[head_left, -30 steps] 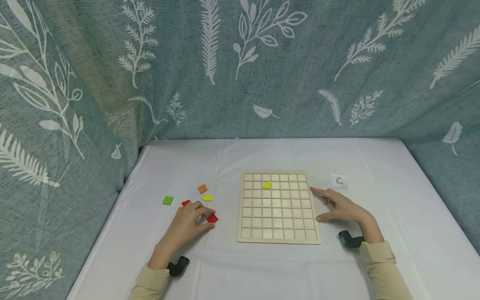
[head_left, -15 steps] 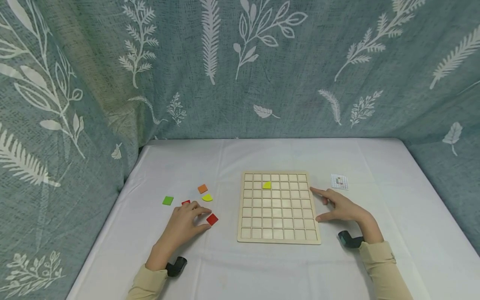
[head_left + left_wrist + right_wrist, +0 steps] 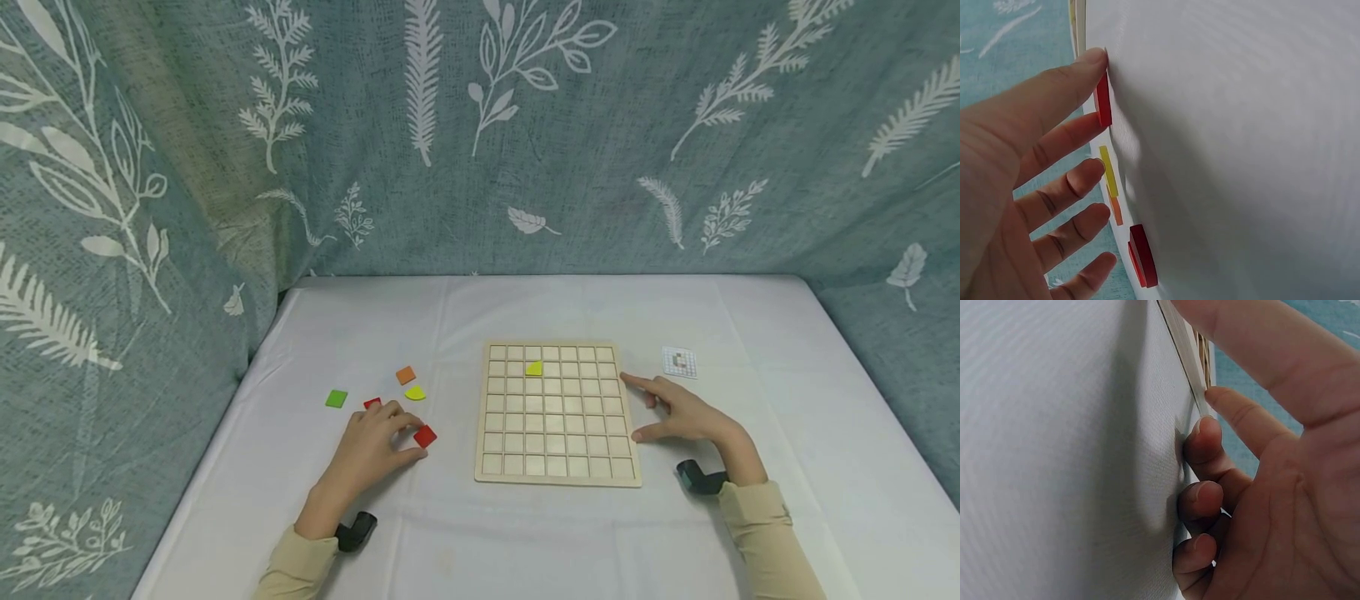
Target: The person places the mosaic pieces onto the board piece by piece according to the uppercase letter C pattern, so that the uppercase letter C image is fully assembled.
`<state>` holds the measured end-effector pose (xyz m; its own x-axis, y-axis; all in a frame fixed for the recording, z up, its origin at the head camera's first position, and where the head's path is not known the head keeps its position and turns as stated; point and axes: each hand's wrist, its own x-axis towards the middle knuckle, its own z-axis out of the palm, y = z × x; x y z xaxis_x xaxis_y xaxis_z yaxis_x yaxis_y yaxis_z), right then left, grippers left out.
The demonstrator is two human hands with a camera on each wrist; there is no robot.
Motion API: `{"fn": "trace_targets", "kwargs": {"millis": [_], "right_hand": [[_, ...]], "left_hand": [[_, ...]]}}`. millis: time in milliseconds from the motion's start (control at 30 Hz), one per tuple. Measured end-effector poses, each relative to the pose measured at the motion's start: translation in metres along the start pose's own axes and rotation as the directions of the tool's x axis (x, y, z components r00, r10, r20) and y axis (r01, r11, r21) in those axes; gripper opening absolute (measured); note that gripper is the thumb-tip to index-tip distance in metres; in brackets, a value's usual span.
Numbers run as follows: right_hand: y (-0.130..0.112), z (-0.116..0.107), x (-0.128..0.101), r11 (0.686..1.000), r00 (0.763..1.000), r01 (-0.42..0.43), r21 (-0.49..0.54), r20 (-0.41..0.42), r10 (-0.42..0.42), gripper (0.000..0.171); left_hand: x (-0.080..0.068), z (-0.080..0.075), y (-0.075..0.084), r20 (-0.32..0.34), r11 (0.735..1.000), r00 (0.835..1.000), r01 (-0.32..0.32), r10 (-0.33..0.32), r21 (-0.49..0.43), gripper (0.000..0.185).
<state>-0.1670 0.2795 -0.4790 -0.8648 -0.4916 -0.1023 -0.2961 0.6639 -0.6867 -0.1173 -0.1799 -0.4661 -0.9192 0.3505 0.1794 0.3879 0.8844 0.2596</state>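
My left hand (image 3: pixel 367 446) is low over the cloth, its thumb and index finger pinching opposite edges of a red square tile (image 3: pixel 425 436). In the left wrist view that red tile stands edge-on between the thumb tip and index fingertip, the other fingers loosely bent. More red pieces (image 3: pixel 1143 256) lie below the hand there; in the head view they are mostly hidden behind it. With index fingertip and thumb spread, my right hand (image 3: pixel 678 412) touches the right edge of a wooden grid board (image 3: pixel 555 481). One yellow rounded piece (image 3: pixel 534 368) sits in a cell of its second row.
Left of the board lie an orange square tile (image 3: pixel 406 375), another yellow rounded piece (image 3: pixel 416 393) and a green square tile (image 3: pixel 336 398). A small card with a printed grid (image 3: pixel 679 362) lies beyond the right hand. A patterned curtain (image 3: pixel 480 167) hangs behind the white-covered table (image 3: pixel 525 542).
My left thumb and index finger drew back slightly from the red tile, then moved forward to its edges again. The right hand has stayed at the board's edge.
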Motion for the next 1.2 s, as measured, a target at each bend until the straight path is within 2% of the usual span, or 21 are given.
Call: {"fn": "trace_targets", "kwargs": {"millis": [567, 1200], "right_hand": [[0.002, 0.000, 0.001, 1.000, 1.000, -0.002, 0.006, 0.003, 0.002, 0.090], [0.001, 0.001, 0.000, 1.000, 1.000, 0.000, 0.014, -0.004, 0.000, 0.089]], "left_hand": [[0.006, 0.000, 0.003, 0.033, 1.000, 0.999, -0.015, 0.015, 0.008, 0.026], [0.030, 0.000, 0.018, 0.034, 0.993, 0.993, -0.109, 0.110, -0.054, 0.024]]}}
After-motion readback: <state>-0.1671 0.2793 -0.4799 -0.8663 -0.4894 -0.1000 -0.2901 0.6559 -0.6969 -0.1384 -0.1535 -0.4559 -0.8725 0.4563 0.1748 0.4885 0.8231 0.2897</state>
